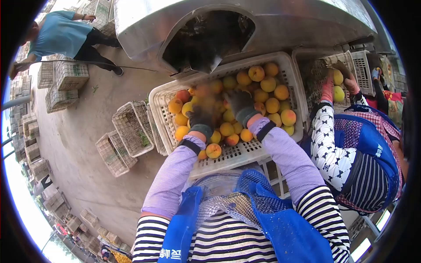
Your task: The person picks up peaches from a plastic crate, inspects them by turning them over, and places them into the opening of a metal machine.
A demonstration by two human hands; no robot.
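A white slatted plastic crate (164, 139) in front of me holds many yellow-orange peaches (213, 151), some blushed red. Both of my hands wear dark gloves and reach in among the fruit. My left hand (200, 121) lies on peaches left of the crate's middle. Just to its right, my right hand (240, 106) touches peaches near the centre. A hazy smear in the picture blurs the fingers of both hands, so whether they grip a peach cannot be made out.
Above the crate's far edge is a metal machine (280, 24) with a dark opening (208, 39). At right, a co-worker's gloved hands (329, 85) handle yellow-green fruit over another crate (300, 55). Crates (133, 129) stand on the floor at left; a person in blue (59, 35) is beyond.
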